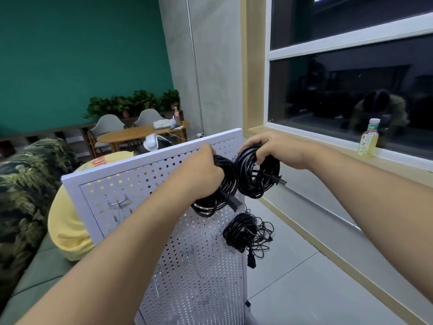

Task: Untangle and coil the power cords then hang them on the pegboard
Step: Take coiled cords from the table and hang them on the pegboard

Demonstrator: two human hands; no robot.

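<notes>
Little writing here can be read. The yellow cushion (70, 226) behind the board shows red letters along its top edge at nine o'clock, mostly hidden. The bottle (369, 139) of yellow liquid on the windowsill (328, 146) at three o'clock has a green cap and a label with a red mark, too small to make out.

The room has a green wall (82, 55), a grey pillar and a dark window (351, 90). A leaf-patterned cushion (25, 184) lies on a green sofa (42, 266) at eight o'clock. Far back at ten o'clock a wooden tabletop (140, 133) stands with pale chairs and potted plants behind it. The floor (304, 277) is pale grey tile.

The white pegboard (199, 266) stands upright in front of the person, with bare metal hooks (119, 204) on its left part. The left hand (203, 170) is at the board's top edge, its fingers curled out of sight round the top of the left coil (225, 191) of black cord, which hangs below the wrist against the board. Just beside it at one o'clock, the right hand (276, 148) grips the right coil (257, 177), fingers (260, 158) wrapped through its loop, and a two-pronged plug (281, 181) sticks out to the right. The two coils touch. A third coil (241, 231) hangs lower on the board's right edge at five o'clock, with thin loose strands trailing off it.
</notes>
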